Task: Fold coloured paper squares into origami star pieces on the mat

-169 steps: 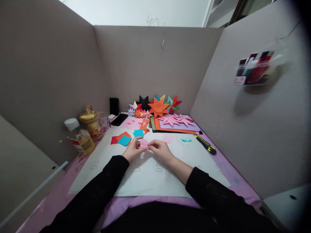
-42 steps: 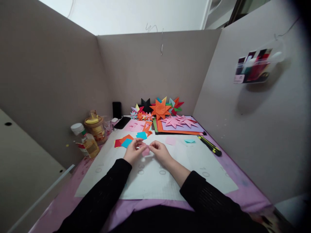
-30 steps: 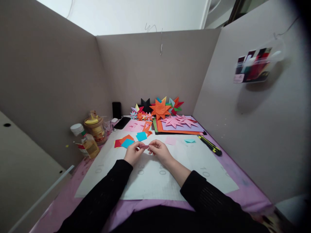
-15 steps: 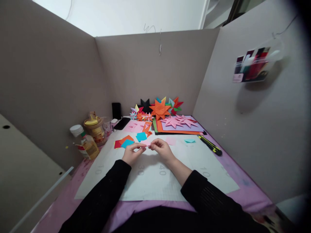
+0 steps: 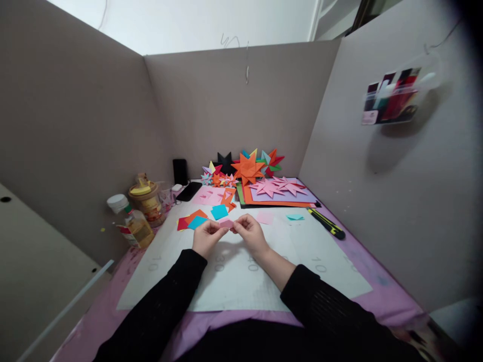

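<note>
head view: fingers (image 5: pixel 221 233) pinch pink paper (image 5: pixel 226 223); bottle (image 5: pixel 132 222) holds amber liquid (image 5: pixel 144 233).

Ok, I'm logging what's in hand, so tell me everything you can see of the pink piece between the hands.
The pink piece is small, pale and looks like paper, with a flat face showing. The left hand pinches one end, the right hand the other, holding it over the white sheet. The grip hides its ends, so its full outline can't be told.
</note>
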